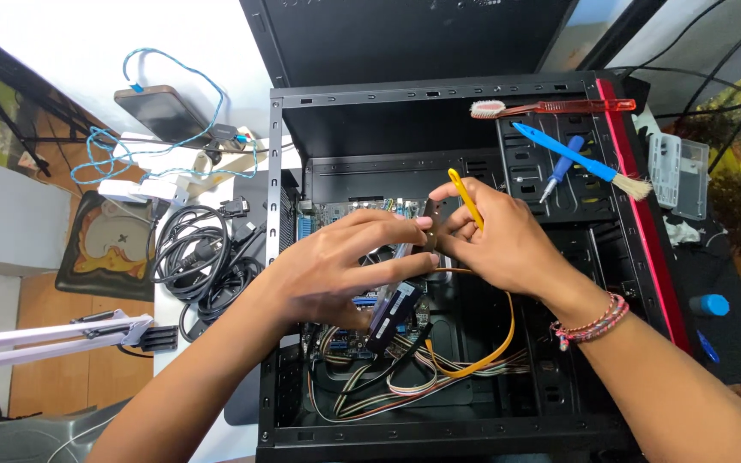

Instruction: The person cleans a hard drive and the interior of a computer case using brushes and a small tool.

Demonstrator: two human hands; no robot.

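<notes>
Two hands: both meet over the middle of an open computer case [439,94], which lies on its side with its black frame and red edge strip showing.
Case interior: a motherboard [349,214] at the back, with striped ribbon cables [388,386] and an orange flat cable [495,351] looping across the floor.
Expansion card [396,304]: a dark, narrow board held above the motherboard; its long axis runs from lower left to upper right, with the metal bracket end [430,225] pointing up and away from the person, between the two hands.
Left hand [336,270]: fingers stretched over the card, thumb and forefinger tips pinched on the bracket end; the card's lower end pokes out below the palm.
Right hand [499,240]: fingers curled and closed on the bracket from the other side, with a yellow tool [465,197] sticking up and to the left from the grip.
Brushes: a blue-handled brush [581,161] and a red toothbrush [555,107] rest on the drive bay.
Screwdriver [562,167]: blue, just beside the blue brush.
Wrist: a beaded bracelet [593,321] on the right arm.
</notes>
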